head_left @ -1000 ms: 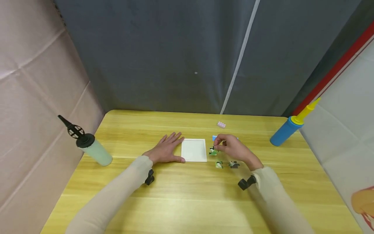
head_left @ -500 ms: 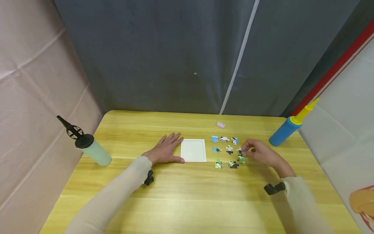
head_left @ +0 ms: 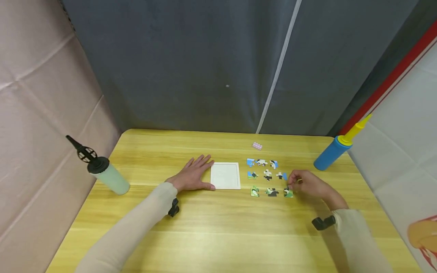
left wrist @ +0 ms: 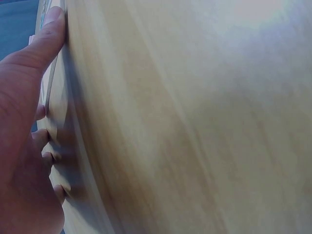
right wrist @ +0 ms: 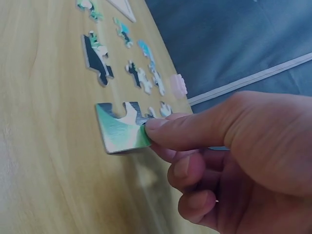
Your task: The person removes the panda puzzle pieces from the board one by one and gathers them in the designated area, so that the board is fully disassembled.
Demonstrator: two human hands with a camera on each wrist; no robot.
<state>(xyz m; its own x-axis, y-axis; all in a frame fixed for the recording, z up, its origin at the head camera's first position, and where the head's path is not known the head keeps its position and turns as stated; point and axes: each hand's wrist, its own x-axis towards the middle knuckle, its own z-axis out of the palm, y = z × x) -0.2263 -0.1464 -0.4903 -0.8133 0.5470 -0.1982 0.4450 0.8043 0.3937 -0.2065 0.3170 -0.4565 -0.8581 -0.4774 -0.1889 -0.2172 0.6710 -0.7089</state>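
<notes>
In the head view my left hand (head_left: 192, 176) rests with spread fingers at the left edge of a white square puzzle tray (head_left: 225, 175). Its thumb touches the tray's lower left corner. To the right of the tray, my right hand (head_left: 308, 185) pinches a green, white and black puzzle piece (head_left: 288, 193) between thumb and finger. The right wrist view shows that puzzle piece (right wrist: 124, 130) at the thumb tip, low over the table, with a straight lower edge. Several other puzzle pieces (head_left: 268, 174) lie apart in rough rows, face up.
A pink toy brick (head_left: 257, 146) lies behind the pieces. At the left stands a pale green pump (head_left: 114, 178) with a black top. A blue pump (head_left: 330, 154) with a yellow nozzle stands at the right. A grey curtain (head_left: 170, 68) hangs behind the wooden table (head_left: 218, 235).
My right hand has carried the green puzzle piece from beside the tray rightward, then slightly toward me, to the lower right of the rows. My left hand has stayed at the tray.
</notes>
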